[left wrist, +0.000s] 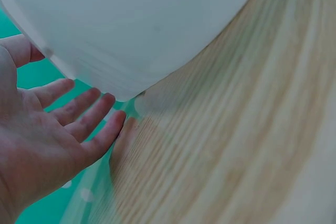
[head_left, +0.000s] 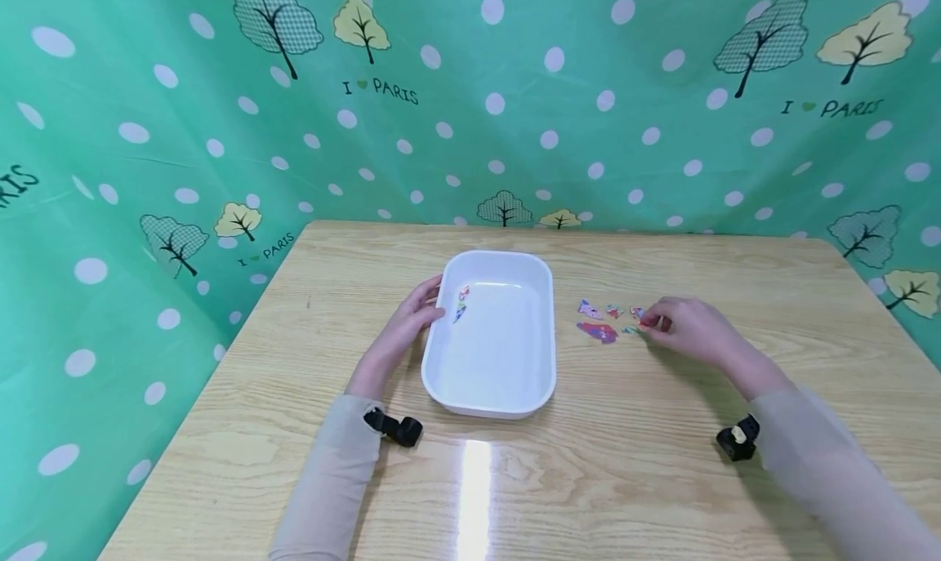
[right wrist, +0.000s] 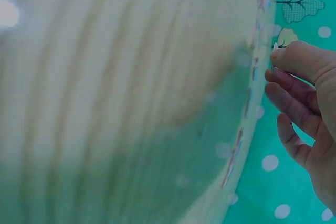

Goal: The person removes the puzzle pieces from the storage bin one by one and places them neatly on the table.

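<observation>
A white plastic tray (head_left: 491, 357) stands on the table with two small colourful flat pieces (head_left: 461, 304) near its left wall. My left hand (head_left: 403, 324) holds that side, thumb over the rim and fingers along the outside; in the left wrist view the hand (left wrist: 68, 114) is beside the tray wall (left wrist: 121, 40). To the right of the tray, my right hand (head_left: 687, 326) pinches a small flat piece between thumb and fingertips. Only the thin edge of this piece (right wrist: 273, 59) shows in the right wrist view. Several irregular printed pieces, including a purple-and-red one (head_left: 599, 331), lie near those fingertips.
The wooden table (head_left: 294, 463) extends to both sides of the tray. Behind and to the left hangs a green dotted cloth (head_left: 441, 161) with printed trees. A black wrist camera (head_left: 397, 427) is strapped to the left forearm, another (head_left: 738, 438) to the right.
</observation>
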### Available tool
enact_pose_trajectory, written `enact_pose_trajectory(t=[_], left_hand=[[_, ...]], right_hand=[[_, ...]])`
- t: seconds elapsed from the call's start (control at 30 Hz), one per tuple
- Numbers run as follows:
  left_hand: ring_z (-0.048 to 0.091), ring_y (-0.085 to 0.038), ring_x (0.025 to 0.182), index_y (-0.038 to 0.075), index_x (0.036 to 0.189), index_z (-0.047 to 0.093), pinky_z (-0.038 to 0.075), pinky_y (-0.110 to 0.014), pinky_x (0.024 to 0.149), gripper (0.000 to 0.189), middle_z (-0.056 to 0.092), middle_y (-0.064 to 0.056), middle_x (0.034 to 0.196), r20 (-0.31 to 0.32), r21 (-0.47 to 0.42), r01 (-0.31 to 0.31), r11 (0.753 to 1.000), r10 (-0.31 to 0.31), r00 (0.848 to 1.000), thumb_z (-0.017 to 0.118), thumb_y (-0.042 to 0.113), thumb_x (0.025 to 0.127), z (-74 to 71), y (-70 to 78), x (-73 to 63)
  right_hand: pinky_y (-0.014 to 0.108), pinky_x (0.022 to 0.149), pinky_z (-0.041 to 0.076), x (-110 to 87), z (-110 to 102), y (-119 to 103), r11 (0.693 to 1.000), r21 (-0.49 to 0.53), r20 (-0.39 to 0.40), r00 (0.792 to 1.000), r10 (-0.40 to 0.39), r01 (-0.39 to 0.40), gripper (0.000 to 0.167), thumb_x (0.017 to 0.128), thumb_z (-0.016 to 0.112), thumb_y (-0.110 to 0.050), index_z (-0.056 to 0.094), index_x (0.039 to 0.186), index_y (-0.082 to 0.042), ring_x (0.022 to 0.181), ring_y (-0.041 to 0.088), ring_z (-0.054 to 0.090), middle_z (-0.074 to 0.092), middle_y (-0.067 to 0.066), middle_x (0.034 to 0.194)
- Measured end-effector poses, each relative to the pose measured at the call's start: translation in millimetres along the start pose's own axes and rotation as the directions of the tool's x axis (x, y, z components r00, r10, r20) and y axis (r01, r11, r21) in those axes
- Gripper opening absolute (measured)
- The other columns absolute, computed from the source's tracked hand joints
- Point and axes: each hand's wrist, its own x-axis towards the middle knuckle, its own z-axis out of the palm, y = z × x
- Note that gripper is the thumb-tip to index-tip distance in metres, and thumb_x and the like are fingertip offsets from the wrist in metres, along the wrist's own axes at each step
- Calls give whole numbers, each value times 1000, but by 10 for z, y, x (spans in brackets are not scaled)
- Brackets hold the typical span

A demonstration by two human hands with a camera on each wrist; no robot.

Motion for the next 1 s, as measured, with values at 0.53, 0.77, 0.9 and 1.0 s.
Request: enact_pose_trajectory(t=[0.53, 0.77, 0.9, 1.0], left_hand=[[34, -29, 129, 18, 144, 25, 23, -43, 109, 59, 30, -11, 144, 0, 5, 1, 1000, -1, 1000, 49, 15, 90, 2, -2, 6], [34, -30, 129, 16, 144, 24, 24, -43, 108, 59, 29, -12, 144, 8, 4, -12, 1000, 12, 1000, 49, 14, 90, 0, -12, 8], [34, -29, 129, 17, 144, 25, 24, -43, 108, 59, 30, -11, 144, 7, 3, -10, 1000, 10, 1000, 49, 15, 90, -3, -6, 4], [33, -29, 129, 17, 144, 25, 23, -43, 108, 59, 30, -11, 144, 9, 2, -8, 1000, 8, 1000, 49, 15, 91, 4, -2, 2]], right_hand=[[32, 61, 48, -41, 69, 176, 1000, 1, 25, 1000, 0, 0, 9, 77, 66, -13, 67, 85, -9, 67, 10, 56, 60, -2, 77], [34, 63, 49, -62, 126, 207, 1000, -30, -1, 1000, -10, 10, 8, 77, 66, -13, 67, 85, -10, 69, 12, 57, 60, -2, 78], [39, 66, 49, -57, 126, 206, 999, -38, -6, 1000, -12, 12, 9, 77, 68, -15, 68, 85, -11, 71, 16, 58, 61, 1, 82], [41, 67, 49, -62, 120, 203, 999, -42, -7, 1000, -12, 12, 11, 77, 69, -16, 69, 86, -11, 73, 18, 58, 62, 2, 84]])
